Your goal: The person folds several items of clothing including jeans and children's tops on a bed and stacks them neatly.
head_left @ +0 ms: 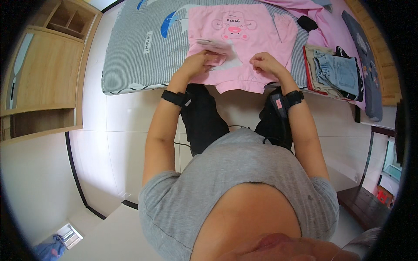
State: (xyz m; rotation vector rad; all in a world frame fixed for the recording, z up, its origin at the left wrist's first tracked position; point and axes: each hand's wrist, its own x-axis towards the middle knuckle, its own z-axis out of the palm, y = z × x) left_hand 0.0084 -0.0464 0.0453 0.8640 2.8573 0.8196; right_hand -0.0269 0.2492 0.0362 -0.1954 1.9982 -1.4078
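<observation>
A pink sweatshirt (pixel 257 48) with a cartoon animal print lies spread on the bed, its hem toward me and the print upside down to me. My left hand (pixel 201 63) is closed on a pale pink-and-white folded piece (pixel 216 46) over its left half. Whether that piece is a sleeve or a separate thing, I cannot tell. A white patch (pixel 230 63) shows beneath it. Above the sweatshirt's right half, my right hand (pixel 266 64) has its fingers curled together, and what they may hold is hidden. One pink sleeve (pixel 285 28) lies bent inward at the far right.
The bed (pixel 130 52) has a striped grey cover. At its right are stacked folded clothes, with denim shorts (pixel 337 69) on top, a small black item (pixel 307 23) and more pink cloth (pixel 333 28). A wooden cabinet (pixel 50 65) stands at left.
</observation>
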